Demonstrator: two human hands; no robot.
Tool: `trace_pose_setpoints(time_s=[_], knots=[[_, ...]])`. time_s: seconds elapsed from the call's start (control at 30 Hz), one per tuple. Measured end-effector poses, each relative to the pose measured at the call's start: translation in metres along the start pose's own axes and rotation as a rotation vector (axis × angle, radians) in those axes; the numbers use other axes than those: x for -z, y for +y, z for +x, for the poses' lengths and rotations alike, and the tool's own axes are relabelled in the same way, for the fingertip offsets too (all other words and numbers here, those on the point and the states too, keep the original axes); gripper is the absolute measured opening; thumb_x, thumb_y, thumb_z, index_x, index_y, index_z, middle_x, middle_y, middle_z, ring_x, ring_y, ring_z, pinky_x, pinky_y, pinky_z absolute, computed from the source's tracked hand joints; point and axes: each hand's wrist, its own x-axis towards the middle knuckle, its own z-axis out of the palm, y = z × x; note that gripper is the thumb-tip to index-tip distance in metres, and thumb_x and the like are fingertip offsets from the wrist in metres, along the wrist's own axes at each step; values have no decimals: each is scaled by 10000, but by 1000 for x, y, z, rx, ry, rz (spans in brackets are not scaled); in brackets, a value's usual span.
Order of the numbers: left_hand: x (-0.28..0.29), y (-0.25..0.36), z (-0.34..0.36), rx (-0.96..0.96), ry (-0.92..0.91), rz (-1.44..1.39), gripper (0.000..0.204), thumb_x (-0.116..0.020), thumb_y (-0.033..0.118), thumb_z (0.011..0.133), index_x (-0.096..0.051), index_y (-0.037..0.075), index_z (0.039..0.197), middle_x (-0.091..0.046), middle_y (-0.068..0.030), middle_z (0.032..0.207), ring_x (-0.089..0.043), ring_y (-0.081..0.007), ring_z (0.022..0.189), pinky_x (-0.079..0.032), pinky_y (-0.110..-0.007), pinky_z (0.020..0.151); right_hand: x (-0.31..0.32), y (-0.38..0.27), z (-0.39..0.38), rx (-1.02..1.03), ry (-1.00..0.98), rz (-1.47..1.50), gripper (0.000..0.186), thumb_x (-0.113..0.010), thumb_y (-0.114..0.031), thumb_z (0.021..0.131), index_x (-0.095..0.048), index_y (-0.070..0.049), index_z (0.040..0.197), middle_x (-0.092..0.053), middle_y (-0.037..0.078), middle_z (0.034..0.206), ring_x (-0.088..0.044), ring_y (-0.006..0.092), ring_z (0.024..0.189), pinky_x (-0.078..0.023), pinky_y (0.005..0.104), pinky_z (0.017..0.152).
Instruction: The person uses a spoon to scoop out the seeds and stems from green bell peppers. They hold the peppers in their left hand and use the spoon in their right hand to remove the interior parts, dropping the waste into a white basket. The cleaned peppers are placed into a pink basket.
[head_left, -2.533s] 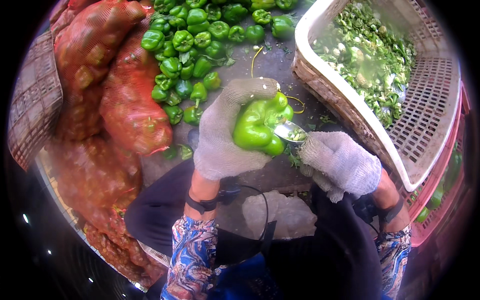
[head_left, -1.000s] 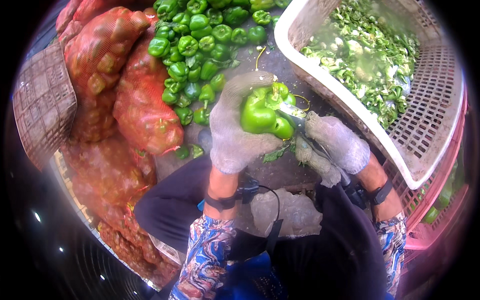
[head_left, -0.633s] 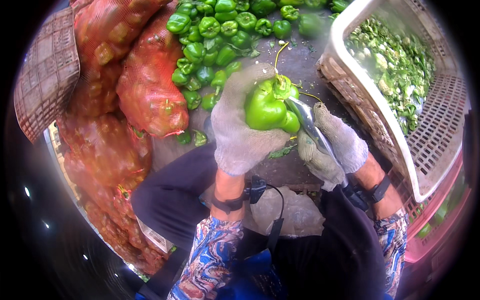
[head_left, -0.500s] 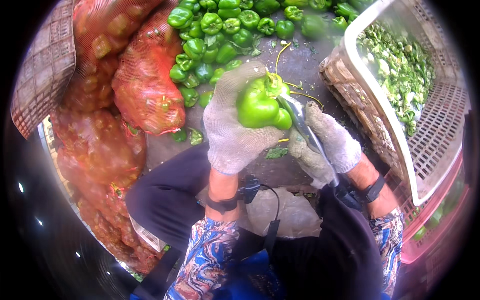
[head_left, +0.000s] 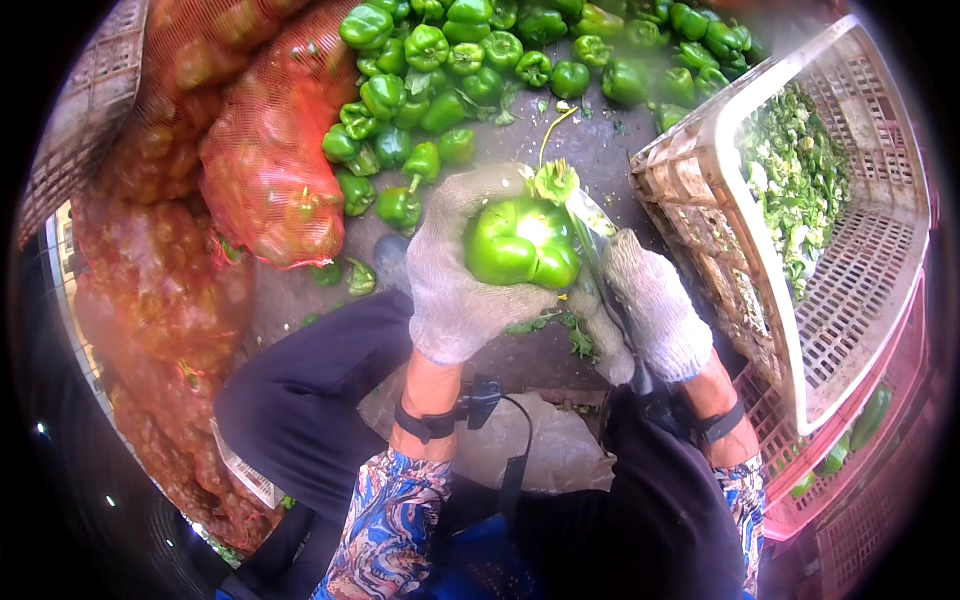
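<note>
My left hand [head_left: 445,285], in a pale knitted glove, wraps around a green bell pepper [head_left: 515,245] from its left side. The pepper's leafy stem end [head_left: 556,182] sticks up at its upper right, standing out from the body; whether it is still attached I cannot tell. Gripped in my gloved right hand [head_left: 658,310] is a knife [head_left: 588,236]. Its blade points up and left, against the pepper's right side near the stem end. The knife's lower part is partly hidden by the fingers.
Whole green peppers [head_left: 425,48] are heaped on the floor ahead. A white plastic crate [head_left: 795,370] at right holds chopped green and white trimmings [head_left: 798,170]. Below it sits a pink crate [head_left: 785,515] with peppers. Red mesh sacks [head_left: 275,160] crowd the left, near another crate [head_left: 95,110].
The pepper has turned in my left hand, and its stem end now stands higher from the body. The knife blade has shifted slightly, staying at the pepper's right. The whole view has shifted slightly.
</note>
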Motion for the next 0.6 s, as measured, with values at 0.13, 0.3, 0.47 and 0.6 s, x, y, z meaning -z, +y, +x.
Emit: trace_pose_setpoints(time_s=[0.13,0.3,0.47,0.6], knots=[[-1,5,2,-25,6,-205,765,-924,45,532,-628,37,1238,-661,-114,1233,-658,-210,1104,-541,-344,959,22,-50,-19,-457,-167,211,391,-488,-367,1077,-625,-36,923,-608,47,639,-528,120,403,-434,272,416],[-6,25,-1,48,14,-270,893,-907,2,503,-522,46,1307,-628,-182,1300,-647,-274,1154,-544,-417,1008,39,-59,-36,-575,-82,142,390,-539,-405,1051,-619,-44,923,-556,27,612,-528,112,415,-420,254,399],[-29,59,15,8,46,-263,929,-970,50,446,-544,44,1271,-641,-157,1255,-650,-253,1142,-551,-392,998,53,-29,-54,-430,-98,15,394,-553,-405,1044,-632,-18,1037,-559,20,683,-578,132,517,-453,275,426],[-82,117,41,-141,-107,-305,909,-970,63,461,-556,52,1270,-647,-154,1242,-651,-240,1133,-542,-389,997,54,-1,-54,-56,-87,-1,337,-572,-299,1026,-648,-23,1204,-653,98,910,-651,183,717,-550,324,608]])
